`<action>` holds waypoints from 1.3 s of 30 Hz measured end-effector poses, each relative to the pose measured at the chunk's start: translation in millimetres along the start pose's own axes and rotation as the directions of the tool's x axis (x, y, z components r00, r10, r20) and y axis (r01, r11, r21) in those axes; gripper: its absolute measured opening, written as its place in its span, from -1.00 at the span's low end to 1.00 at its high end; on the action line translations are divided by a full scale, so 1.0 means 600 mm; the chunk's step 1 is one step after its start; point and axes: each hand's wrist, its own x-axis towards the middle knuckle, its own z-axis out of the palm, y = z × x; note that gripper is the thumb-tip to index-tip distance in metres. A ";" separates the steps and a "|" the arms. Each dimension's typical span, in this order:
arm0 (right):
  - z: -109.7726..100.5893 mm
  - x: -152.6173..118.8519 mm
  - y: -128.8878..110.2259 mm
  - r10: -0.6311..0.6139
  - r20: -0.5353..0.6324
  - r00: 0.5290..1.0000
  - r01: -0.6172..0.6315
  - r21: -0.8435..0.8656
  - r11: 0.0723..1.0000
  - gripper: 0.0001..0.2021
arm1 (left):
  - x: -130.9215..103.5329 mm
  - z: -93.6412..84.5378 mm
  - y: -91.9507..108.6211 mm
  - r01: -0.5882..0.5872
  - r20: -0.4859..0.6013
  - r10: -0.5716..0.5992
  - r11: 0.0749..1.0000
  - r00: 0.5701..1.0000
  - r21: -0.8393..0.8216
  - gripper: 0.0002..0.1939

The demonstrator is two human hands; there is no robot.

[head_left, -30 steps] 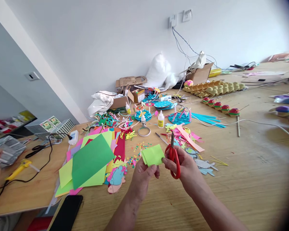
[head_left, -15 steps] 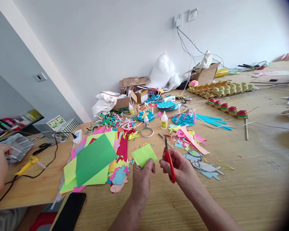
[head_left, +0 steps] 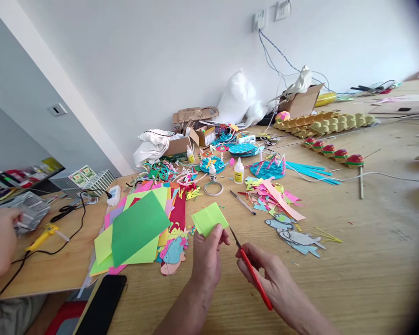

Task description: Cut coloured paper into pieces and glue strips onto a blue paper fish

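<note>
Between the thumb and fingers of my left hand (head_left: 209,253) is a folded piece of light green paper (head_left: 208,217), held up above the table. My right hand (head_left: 265,272) grips a pair of red-handled scissors (head_left: 253,272). The dark scissor blades point up and left, with their tips right by the paper's right edge; whether they touch it I cannot tell. Left of my left hand lie paper fish cut-outs (head_left: 173,253) in blue and peach. Grey-blue paper fish (head_left: 298,237) lie beyond my right hand. A pen (head_left: 243,202) rests behind the scissors.
A stack of coloured paper with a green sheet (head_left: 139,228) on top lies at left, near a black phone (head_left: 101,304). Glue bottles (head_left: 239,172), a tape roll (head_left: 213,188) and paper scraps (head_left: 272,195) stand behind. At far left, another person's hand (head_left: 3,223) touches a grey package.
My right hand has turned the scissors from nearly upright to slanting left, bringing the tips to the paper's right edge. My left hand has tilted the paper slightly.
</note>
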 end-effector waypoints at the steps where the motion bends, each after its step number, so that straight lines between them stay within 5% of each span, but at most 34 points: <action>1: -0.001 0.000 0.000 -0.002 -0.004 1.000 0.001 -0.016 1.000 -0.80 | 0.000 0.002 -0.001 0.006 0.001 -0.006 1.000 1.000 -0.005 -0.91; 39: -0.001 -0.001 0.012 0.004 -0.041 0.999 -0.003 0.031 1.000 -0.71 | -0.016 0.010 -0.022 0.109 -0.022 -0.109 0.994 0.994 -0.029 -0.86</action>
